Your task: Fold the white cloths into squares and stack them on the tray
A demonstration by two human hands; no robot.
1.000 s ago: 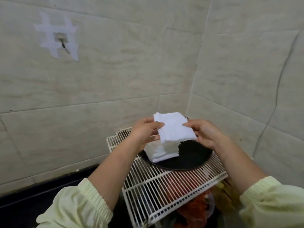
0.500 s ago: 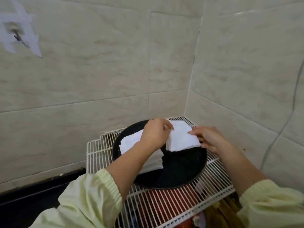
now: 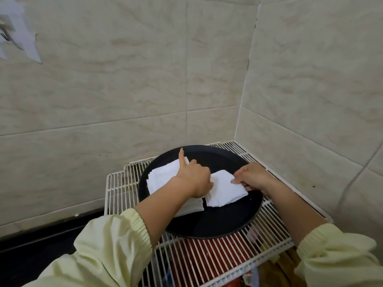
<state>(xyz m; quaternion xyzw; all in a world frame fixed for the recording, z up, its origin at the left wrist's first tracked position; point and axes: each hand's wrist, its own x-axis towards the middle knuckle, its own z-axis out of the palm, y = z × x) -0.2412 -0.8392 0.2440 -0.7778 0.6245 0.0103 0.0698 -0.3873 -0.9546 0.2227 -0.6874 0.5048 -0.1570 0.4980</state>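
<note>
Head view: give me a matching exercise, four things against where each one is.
1 round black tray
2 stack of folded white cloths
3 single folded white cloth
4 white wire rack

A pinched by the right hand
B bearing the tray
C on the tray's left side, under the left hand
D resting on the rack

Pairs: 1-D, 2-C, 3-A, 4-B

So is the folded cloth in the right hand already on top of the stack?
No, the folded cloth pinched by the right hand is beside the stack, on its right, over the black tray.
</note>
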